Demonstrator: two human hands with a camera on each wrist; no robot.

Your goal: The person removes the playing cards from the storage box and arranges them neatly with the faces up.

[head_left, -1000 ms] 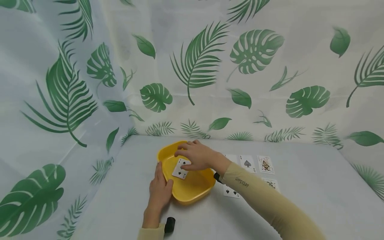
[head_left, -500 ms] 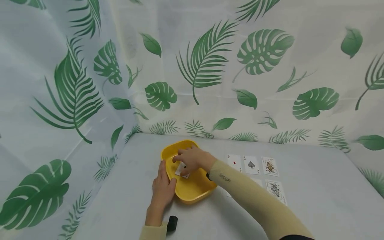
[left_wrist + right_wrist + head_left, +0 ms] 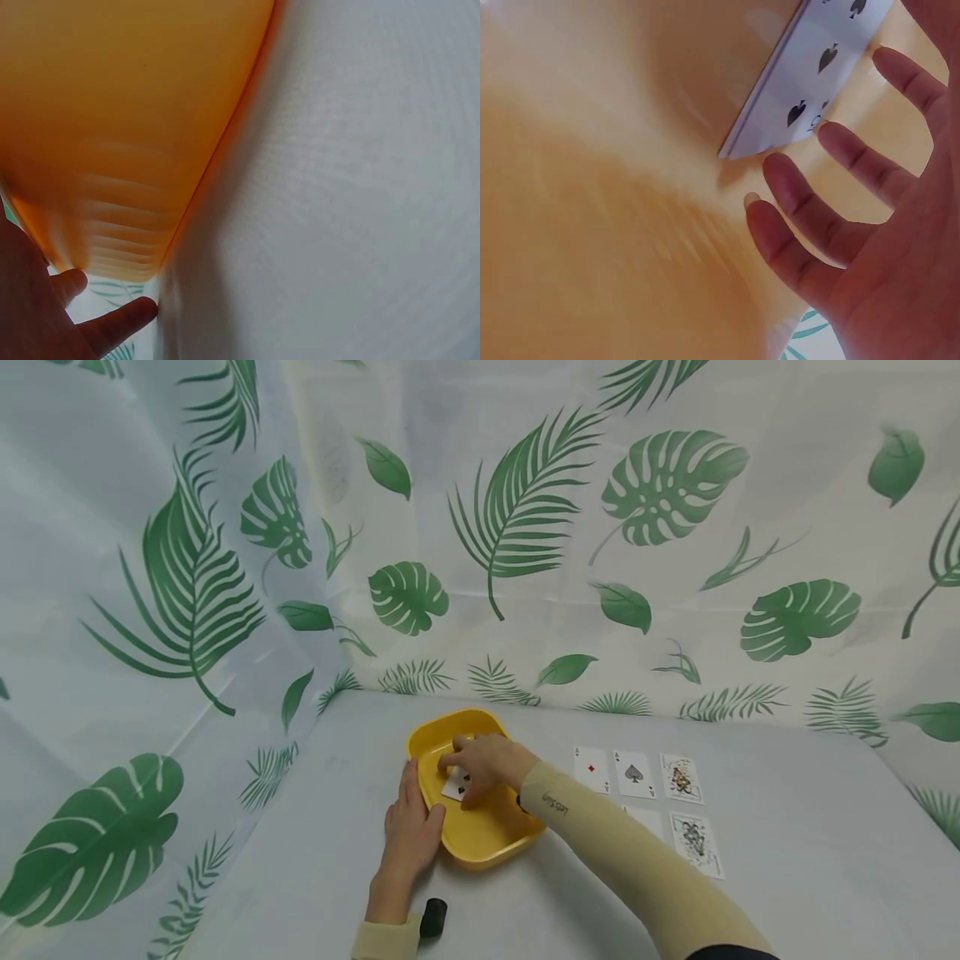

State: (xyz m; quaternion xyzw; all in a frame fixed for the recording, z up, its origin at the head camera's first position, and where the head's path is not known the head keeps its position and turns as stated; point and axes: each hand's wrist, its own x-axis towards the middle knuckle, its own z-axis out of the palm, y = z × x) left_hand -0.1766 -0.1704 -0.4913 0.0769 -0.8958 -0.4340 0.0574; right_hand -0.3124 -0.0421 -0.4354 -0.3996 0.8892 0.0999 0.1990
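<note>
A yellow tray (image 3: 483,852) stands on the table, its left side against my left hand (image 3: 411,831). That hand's fingers lie straight along the outside wall, with the thumb near the rim. Inside the tray is a small stack of playing cards (image 3: 453,783), a spades card face up on top. Over it reaches my right hand (image 3: 489,764), largely covering it in the head view. In the right wrist view, loosely bent, spread fingers (image 3: 802,199) are at the edge of the playing cards (image 3: 810,82); no firm grip on them shows.
Right of the tray lie an ace of diamonds (image 3: 591,768), an ace of spades (image 3: 634,774) and two jokers, one coloured (image 3: 681,778) and one black (image 3: 696,843). Another card (image 3: 647,820) is partly behind my right sleeve. Leaf-printed cloth (image 3: 525,635) closes off the back and left.
My right hand has come down onto the cards in the tray, covering more of them. The right forearm has shifted left, uncovering the ace of diamonds. My left hand stays at the tray.
</note>
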